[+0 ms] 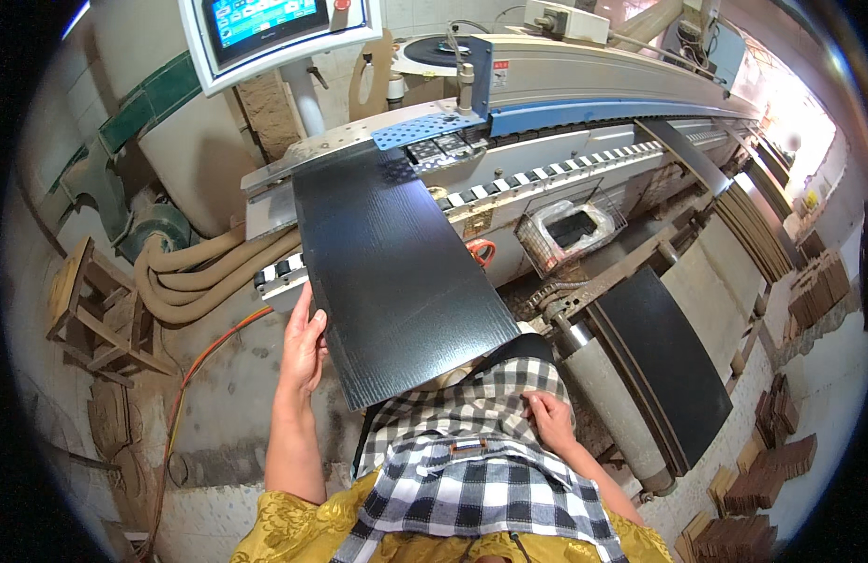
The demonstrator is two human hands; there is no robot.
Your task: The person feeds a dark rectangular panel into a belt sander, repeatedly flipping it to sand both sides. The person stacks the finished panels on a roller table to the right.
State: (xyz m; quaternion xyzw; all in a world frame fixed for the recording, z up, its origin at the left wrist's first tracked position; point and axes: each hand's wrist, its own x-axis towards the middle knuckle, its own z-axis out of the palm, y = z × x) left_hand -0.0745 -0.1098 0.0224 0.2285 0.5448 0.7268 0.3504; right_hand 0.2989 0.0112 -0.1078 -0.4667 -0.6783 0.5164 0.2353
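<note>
"Black, wood-grained and faintly glossy: what is that?"

"A black panel (401, 272), lying lengthwise in front of the person. Its far end reaches the machine (631, 80), near a blue perforated plate (429, 130), and its near end comes right up to the checked apron (490, 488)."

"Where is the left hand (305, 347)?"

"At the panel's left edge, toward the near end. The index finger runs nearly straight along the side, with the thumb close to the edge. The other fingers are mostly hidden, so whether they grip the panel cannot be told."

"And the right hand (549, 419)?"

"Apart from the panel, low against the apron. Its fingers look loosely bent, but how far they close is unclear."

"What stands around them?"

"On the right, a wire basket (531, 235) hangs beside a strip of black and white pads (546, 178). Nearer the person, a long metal roller (612, 413) runs alongside a black-topped stack of boards (664, 366). On the left, ribbed hoses (185, 281) curve past a wooden stool (101, 305), and a lit screen (265, 19) stands above the panel's far end."
</note>
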